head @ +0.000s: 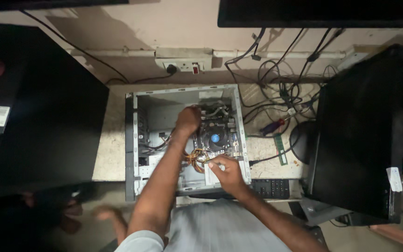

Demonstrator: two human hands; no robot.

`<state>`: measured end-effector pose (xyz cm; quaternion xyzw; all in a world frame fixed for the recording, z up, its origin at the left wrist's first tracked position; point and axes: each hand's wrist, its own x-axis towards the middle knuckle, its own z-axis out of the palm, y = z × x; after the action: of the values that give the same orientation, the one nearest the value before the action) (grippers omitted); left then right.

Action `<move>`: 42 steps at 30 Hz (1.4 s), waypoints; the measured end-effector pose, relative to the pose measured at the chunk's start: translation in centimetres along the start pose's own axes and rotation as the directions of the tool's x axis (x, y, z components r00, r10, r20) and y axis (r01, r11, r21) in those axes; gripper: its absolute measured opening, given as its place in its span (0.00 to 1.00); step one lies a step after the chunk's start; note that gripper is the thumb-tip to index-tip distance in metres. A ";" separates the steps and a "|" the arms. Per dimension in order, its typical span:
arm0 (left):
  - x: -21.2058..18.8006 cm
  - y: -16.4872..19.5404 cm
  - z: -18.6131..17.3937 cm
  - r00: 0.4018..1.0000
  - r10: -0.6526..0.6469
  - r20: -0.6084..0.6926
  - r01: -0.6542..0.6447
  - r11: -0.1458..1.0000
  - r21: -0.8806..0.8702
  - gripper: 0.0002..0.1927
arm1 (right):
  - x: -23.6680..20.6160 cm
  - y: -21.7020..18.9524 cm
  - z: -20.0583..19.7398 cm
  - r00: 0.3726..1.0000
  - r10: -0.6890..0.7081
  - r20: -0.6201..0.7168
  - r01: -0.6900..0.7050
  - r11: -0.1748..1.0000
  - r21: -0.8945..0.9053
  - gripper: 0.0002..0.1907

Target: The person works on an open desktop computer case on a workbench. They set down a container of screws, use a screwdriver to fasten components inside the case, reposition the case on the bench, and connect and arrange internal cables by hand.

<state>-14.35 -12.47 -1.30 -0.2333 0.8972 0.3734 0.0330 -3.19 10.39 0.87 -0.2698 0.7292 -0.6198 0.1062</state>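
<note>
Head view: open grey computer case [136, 140], fan [214, 138] and wires exposed.

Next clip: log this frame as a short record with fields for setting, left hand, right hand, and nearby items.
setting: open computer case lying on a pale desk, seen from above
left hand: left hand reaches deep into the case, beside the cooler fan; grip hidden
right hand: right hand at the case's near edge, fingers by the bundle of yellow and orange wires
nearby: memory stick, screwdriver, keyboard, wall socket, tangled cables
</note>
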 end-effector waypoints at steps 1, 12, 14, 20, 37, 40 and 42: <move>-0.7 -0.1 0.6 0.996 -0.080 0.037 0.078 0.996 0.045 0.20 | 0.0 0.1 0.0 1.000 0.021 0.002 -0.021 1.000 -0.003 0.05; -5.4 -2.3 4.8 0.982 0.153 0.114 -0.191 0.805 0.562 0.29 | 2.2 1.3 1.5 0.991 0.116 -0.065 -0.117 0.993 -0.016 0.07; -5.2 -2.3 4.9 0.982 0.165 0.092 -0.188 0.808 0.558 0.27 | 5.6 0.4 1.5 0.978 0.176 -0.108 -0.181 0.983 -0.034 0.08; -5.3 -1.8 3.8 0.968 0.127 0.215 -0.228 0.802 0.552 0.14 | 19.0 -3.1 3.2 0.983 -0.185 0.022 0.157 0.761 -0.630 0.05; -3.0 -3.3 1.4 0.951 0.090 -0.296 -0.095 0.995 -0.001 0.24 | 24.1 -0.9 7.7 0.998 0.057 -0.023 -0.060 0.809 -0.585 0.20; -2.9 -3.1 1.6 0.854 0.195 -0.482 -0.011 0.933 0.359 0.30 | 22.8 -0.9 7.4 0.995 0.097 -0.026 -0.096 0.851 -0.517 0.24; -2.9 -3.3 2.0 0.966 0.106 -0.235 -0.023 0.943 0.331 0.24 | 22.7 -0.6 7.0 0.995 0.100 -0.007 -0.092 0.882 -0.462 0.26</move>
<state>-10.56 -12.01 -4.21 -0.2401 0.9507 0.1887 -0.0546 -18.52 -7.53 4.10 -0.2560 0.8671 -0.4205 0.0756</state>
